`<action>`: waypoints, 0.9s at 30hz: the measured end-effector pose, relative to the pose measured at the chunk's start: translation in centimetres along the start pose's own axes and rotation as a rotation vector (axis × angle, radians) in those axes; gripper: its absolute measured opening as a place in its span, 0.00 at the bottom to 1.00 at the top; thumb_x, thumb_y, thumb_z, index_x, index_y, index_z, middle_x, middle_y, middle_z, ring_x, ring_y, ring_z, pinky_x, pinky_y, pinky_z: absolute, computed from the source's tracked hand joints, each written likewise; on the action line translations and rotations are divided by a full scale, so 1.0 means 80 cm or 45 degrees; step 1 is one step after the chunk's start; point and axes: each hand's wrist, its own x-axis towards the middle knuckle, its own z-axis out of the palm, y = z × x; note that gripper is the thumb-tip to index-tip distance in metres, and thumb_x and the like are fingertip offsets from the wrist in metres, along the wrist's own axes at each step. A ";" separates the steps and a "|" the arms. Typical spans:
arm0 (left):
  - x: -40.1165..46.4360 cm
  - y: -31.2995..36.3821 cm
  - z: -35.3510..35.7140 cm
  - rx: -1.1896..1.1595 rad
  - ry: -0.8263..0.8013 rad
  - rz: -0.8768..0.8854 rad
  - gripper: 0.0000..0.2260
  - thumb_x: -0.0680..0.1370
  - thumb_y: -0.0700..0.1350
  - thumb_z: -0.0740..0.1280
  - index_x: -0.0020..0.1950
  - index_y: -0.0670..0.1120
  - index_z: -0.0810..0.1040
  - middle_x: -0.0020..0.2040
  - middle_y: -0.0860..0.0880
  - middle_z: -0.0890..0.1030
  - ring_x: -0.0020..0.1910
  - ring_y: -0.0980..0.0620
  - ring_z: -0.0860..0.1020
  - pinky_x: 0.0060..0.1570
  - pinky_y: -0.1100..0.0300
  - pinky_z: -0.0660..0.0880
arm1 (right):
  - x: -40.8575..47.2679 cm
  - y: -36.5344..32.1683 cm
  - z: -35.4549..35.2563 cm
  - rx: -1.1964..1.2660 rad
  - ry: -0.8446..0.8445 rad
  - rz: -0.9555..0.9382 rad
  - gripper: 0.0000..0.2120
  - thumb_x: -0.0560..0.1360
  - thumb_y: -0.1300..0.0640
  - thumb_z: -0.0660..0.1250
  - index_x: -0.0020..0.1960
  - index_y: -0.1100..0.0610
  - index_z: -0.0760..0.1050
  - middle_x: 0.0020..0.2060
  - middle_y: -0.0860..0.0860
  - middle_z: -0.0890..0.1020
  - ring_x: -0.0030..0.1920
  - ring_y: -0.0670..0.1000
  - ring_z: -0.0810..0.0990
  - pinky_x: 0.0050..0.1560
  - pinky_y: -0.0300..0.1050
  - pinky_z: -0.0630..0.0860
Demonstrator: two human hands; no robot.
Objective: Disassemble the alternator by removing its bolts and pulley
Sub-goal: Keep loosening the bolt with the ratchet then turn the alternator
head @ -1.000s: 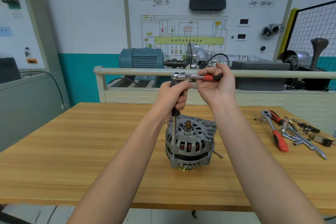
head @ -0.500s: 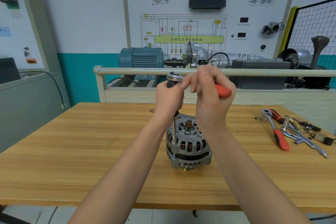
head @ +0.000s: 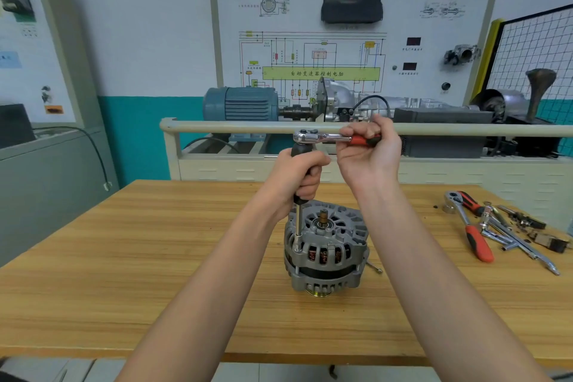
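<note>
A grey alternator (head: 327,253) stands on the wooden table (head: 124,273) with its shaft end up and its pulley (head: 318,292) underneath. A ratchet wrench (head: 313,136) with a red and black handle sits on a long vertical extension bar (head: 298,226) whose socket rests on a bolt at the housing's left rim. My left hand (head: 299,175) is wrapped around the bar's black grip. My right hand (head: 369,155) holds the ratchet handle, which points right. A loose long bolt (head: 373,267) lies on the table to the right of the alternator.
A second red-handled ratchet (head: 471,226) and several chrome sockets, bars and small parts (head: 521,236) lie at the table's right. Behind the table a rail (head: 232,127) fronts a training bench with a blue motor (head: 240,102) and a gearbox.
My right hand swung the ratchet handle toward me, then back out to the right. My left hand kept its hold on the extension bar; the alternator stayed put.
</note>
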 end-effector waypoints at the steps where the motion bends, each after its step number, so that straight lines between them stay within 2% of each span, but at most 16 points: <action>1: 0.000 -0.001 0.001 -0.004 0.046 0.009 0.21 0.76 0.36 0.63 0.24 0.47 0.65 0.19 0.51 0.59 0.17 0.55 0.55 0.21 0.68 0.54 | -0.007 0.001 0.000 -0.017 -0.029 -0.057 0.26 0.80 0.61 0.58 0.23 0.55 0.67 0.21 0.47 0.66 0.22 0.47 0.70 0.27 0.38 0.72; 4: 0.002 -0.004 0.007 0.010 0.233 0.036 0.18 0.75 0.35 0.63 0.28 0.47 0.62 0.19 0.53 0.60 0.17 0.55 0.55 0.21 0.67 0.54 | -0.032 0.009 0.000 -0.222 -0.140 -0.286 0.20 0.81 0.61 0.57 0.30 0.56 0.64 0.23 0.49 0.67 0.25 0.49 0.72 0.34 0.43 0.74; 8: 0.005 -0.005 0.014 -0.010 0.379 0.049 0.16 0.76 0.37 0.64 0.31 0.48 0.63 0.20 0.54 0.62 0.19 0.55 0.56 0.21 0.65 0.54 | -0.065 0.031 -0.003 -0.813 -0.451 -0.792 0.18 0.79 0.64 0.59 0.31 0.55 0.68 0.25 0.46 0.73 0.32 0.55 0.78 0.43 0.49 0.76; 10: 0.005 -0.005 0.016 0.001 0.402 0.045 0.15 0.76 0.40 0.65 0.32 0.48 0.65 0.21 0.55 0.63 0.20 0.56 0.58 0.21 0.65 0.55 | -0.074 0.038 -0.002 -1.044 -0.579 -1.025 0.17 0.78 0.62 0.60 0.31 0.51 0.70 0.27 0.43 0.76 0.34 0.59 0.78 0.44 0.49 0.76; 12: 0.004 -0.005 0.015 0.010 0.401 0.054 0.14 0.76 0.42 0.66 0.33 0.48 0.66 0.21 0.54 0.63 0.21 0.56 0.59 0.22 0.65 0.55 | -0.076 0.039 0.000 -1.117 -0.638 -1.109 0.16 0.77 0.61 0.60 0.33 0.50 0.72 0.28 0.42 0.77 0.34 0.61 0.78 0.43 0.48 0.76; 14: 0.004 -0.006 0.010 -0.007 0.348 0.078 0.15 0.76 0.39 0.65 0.32 0.48 0.64 0.22 0.54 0.63 0.20 0.55 0.58 0.21 0.65 0.55 | -0.070 0.034 -0.001 -1.024 -0.607 -0.997 0.18 0.77 0.62 0.60 0.30 0.51 0.71 0.27 0.43 0.75 0.33 0.58 0.79 0.46 0.52 0.76; 16: 0.003 -0.007 0.002 -0.010 0.261 0.109 0.16 0.75 0.36 0.65 0.32 0.48 0.63 0.22 0.52 0.62 0.21 0.54 0.57 0.22 0.64 0.55 | -0.057 0.021 -0.002 -0.807 -0.540 -0.705 0.20 0.78 0.62 0.60 0.27 0.52 0.70 0.25 0.47 0.73 0.33 0.53 0.80 0.46 0.50 0.77; 18: 0.002 -0.006 -0.005 -0.012 0.177 0.139 0.17 0.75 0.35 0.66 0.31 0.47 0.63 0.22 0.51 0.63 0.20 0.53 0.58 0.23 0.63 0.57 | -0.038 0.007 -0.001 -0.523 -0.430 -0.349 0.23 0.79 0.62 0.58 0.26 0.54 0.69 0.23 0.48 0.71 0.31 0.50 0.79 0.42 0.44 0.78; 21: 0.003 -0.002 -0.008 -0.039 0.052 0.128 0.17 0.75 0.34 0.66 0.29 0.45 0.66 0.21 0.49 0.65 0.19 0.52 0.60 0.22 0.64 0.60 | -0.004 -0.007 0.000 -0.142 -0.111 0.058 0.24 0.79 0.63 0.58 0.24 0.57 0.67 0.21 0.49 0.69 0.26 0.48 0.77 0.33 0.40 0.78; 24: 0.004 0.002 -0.003 0.005 -0.076 -0.014 0.19 0.76 0.36 0.66 0.25 0.46 0.68 0.20 0.50 0.63 0.17 0.54 0.59 0.20 0.67 0.58 | 0.017 -0.007 -0.001 -0.034 0.071 0.156 0.19 0.78 0.65 0.59 0.29 0.58 0.65 0.20 0.48 0.68 0.22 0.47 0.74 0.26 0.38 0.75; 27: 0.006 -0.001 -0.001 0.060 -0.095 -0.066 0.21 0.77 0.39 0.65 0.24 0.47 0.66 0.19 0.52 0.59 0.16 0.56 0.55 0.20 0.68 0.54 | 0.013 -0.004 -0.005 -0.021 0.084 0.057 0.20 0.78 0.64 0.58 0.28 0.57 0.65 0.19 0.48 0.67 0.21 0.47 0.72 0.26 0.38 0.74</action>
